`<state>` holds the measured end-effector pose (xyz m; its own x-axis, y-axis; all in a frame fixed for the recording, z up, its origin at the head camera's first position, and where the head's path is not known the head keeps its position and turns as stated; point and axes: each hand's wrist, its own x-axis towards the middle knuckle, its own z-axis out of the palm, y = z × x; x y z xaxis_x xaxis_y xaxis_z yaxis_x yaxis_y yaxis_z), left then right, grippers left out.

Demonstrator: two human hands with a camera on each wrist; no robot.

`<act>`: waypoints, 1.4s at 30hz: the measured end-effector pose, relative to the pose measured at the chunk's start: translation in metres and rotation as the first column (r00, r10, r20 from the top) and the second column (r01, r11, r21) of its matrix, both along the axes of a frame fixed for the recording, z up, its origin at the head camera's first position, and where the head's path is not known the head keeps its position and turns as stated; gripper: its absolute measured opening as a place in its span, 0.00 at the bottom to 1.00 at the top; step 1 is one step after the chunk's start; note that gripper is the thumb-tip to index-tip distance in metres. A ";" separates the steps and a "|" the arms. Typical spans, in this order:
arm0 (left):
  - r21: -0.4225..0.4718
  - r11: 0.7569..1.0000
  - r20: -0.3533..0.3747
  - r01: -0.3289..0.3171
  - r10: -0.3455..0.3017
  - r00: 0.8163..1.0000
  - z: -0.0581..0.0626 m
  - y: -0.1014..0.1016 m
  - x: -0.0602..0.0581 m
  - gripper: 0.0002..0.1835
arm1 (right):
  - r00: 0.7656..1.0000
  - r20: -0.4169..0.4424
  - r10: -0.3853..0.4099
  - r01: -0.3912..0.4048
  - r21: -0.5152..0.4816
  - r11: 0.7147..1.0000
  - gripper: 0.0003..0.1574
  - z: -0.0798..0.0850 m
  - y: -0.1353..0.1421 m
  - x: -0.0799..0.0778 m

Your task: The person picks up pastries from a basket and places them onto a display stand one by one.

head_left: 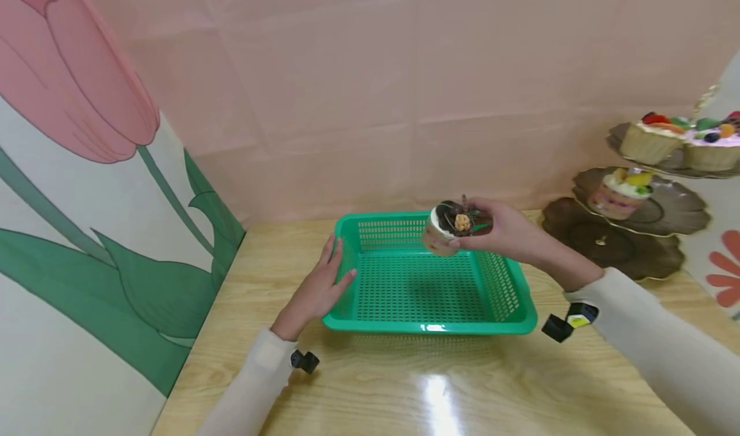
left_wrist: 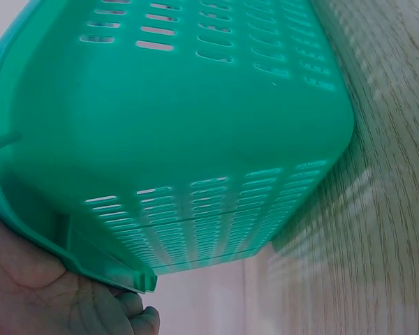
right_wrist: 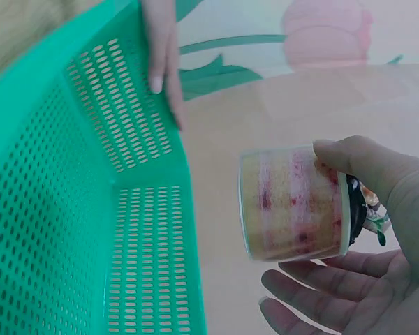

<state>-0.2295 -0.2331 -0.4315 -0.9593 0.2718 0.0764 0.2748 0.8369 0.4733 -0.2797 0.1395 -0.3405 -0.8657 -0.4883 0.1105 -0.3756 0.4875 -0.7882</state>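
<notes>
My right hand point(head_left: 509, 232) grips a layered cake cup point(head_left: 437, 239) over the back part of a green plastic basket point(head_left: 393, 327). In the right wrist view the cup point(right_wrist: 293, 206) lies tilted between thumb and fingers, its clear side showing sponge, cream and red fruit layers. Dark chocolate and a nut-like piece top it. At the basket's left rim rests my left hand point(head_left: 315, 289), fingers extended along the edge. The left wrist view has the palm point(left_wrist: 49, 296) against the outside of the rim; part of that hand is out of frame.
At the right stands a tiered brown stand point(head_left: 682, 208) with scalloped plates. Its middle plate bears another fruit-topped cake cup point(head_left: 618, 195), and fruit tarts point(head_left: 653, 142) sit on the upper plate. Behind the wooden table point(head_left: 358, 391) hangs a pink cloth point(head_left: 347, 102); a tulip-printed panel point(head_left: 115, 230) borders the left.
</notes>
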 end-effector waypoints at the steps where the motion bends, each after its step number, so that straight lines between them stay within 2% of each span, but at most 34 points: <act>1: -0.003 1.000 0.002 -0.002 0.002 1.000 0.000 -0.001 0.000 0.43 | 1.000 -0.003 -0.015 0.015 0.002 1.000 0.42 0.001 0.004 0.005; 7: 0.008 1.000 0.002 -0.001 0.001 1.000 -0.002 -0.003 0.001 0.43 | 0.988 -0.092 -0.121 0.124 0.028 0.992 0.42 -0.002 0.032 0.029; 14: 0.032 0.999 -0.004 -0.001 0.001 1.000 -0.003 -0.005 0.001 0.43 | 0.961 -0.098 -0.259 0.264 0.035 0.964 0.48 -0.019 0.067 0.049; 18: 0.034 0.999 -0.002 0.003 -0.003 1.000 -0.003 -0.005 0.003 0.43 | 0.933 -0.104 -0.344 0.346 0.009 0.938 0.47 -0.028 0.088 0.060; 22: 0.044 0.999 0.005 0.003 -0.003 1.000 -0.003 -0.005 0.004 0.42 | 0.879 -0.104 -0.465 0.461 -0.055 0.886 0.44 -0.034 0.109 0.068; 26: 0.048 0.999 0.010 0.001 -0.001 1.000 -0.004 -0.005 0.003 0.42 | 0.807 -0.118 -0.579 0.568 -0.113 0.815 0.44 -0.043 0.131 0.072; 27: 0.048 0.999 0.008 0.002 -0.002 1.000 -0.004 -0.005 0.002 0.42 | 0.792 -0.124 -0.597 0.586 -0.118 0.802 0.40 -0.044 0.137 0.073; 32: 0.052 0.999 0.000 0.007 -0.007 1.000 -0.005 -0.005 0.002 0.42 | 0.728 -0.143 -0.670 0.660 -0.119 0.742 0.31 -0.049 0.167 0.076; 36: 0.058 0.998 -0.004 0.003 -0.003 1.000 -0.004 -0.004 0.002 0.42 | 0.674 -0.158 -0.722 0.712 -0.123 0.691 0.36 -0.051 0.187 0.074; 38: 0.057 0.998 -0.009 0.005 -0.004 1.000 -0.004 -0.004 0.001 0.42 | 0.651 -0.153 -0.744 0.724 -0.170 0.669 0.34 -0.053 0.196 0.073; 42: 0.046 0.999 -0.006 0.008 -0.007 1.000 -0.003 -0.004 0.001 0.43 | 0.581 -0.156 -0.798 0.750 -0.276 0.600 0.30 -0.054 0.213 0.068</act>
<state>-0.2288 -0.2375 -0.4344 -0.9567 0.2751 0.0950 0.2841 0.8121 0.5097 -0.2122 0.3530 -0.3947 -0.8350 0.4028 0.3749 -0.1004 0.5584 -0.8235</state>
